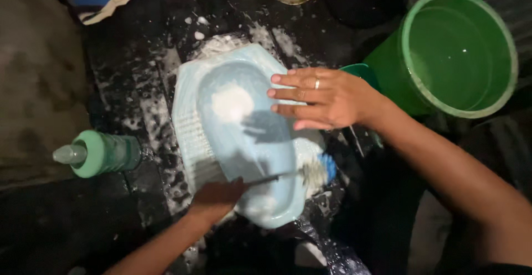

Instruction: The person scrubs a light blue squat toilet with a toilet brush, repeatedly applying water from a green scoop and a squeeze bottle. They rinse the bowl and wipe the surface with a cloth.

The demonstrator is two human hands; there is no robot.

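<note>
Two hands work over a pale blue squat toilet pan (238, 136) set in the dark, soapy floor (138, 109). Head view: left hand (217, 197), fingers clamped on a brush (316, 171) handle, scrubs the pan's right rim; right hand (324, 98) hovers flat, fingers slightly apart. Next move likely calls for rinsing. Nearby: green bucket (499, 37), green bottle (102, 153); nothing obstructs.
</note>
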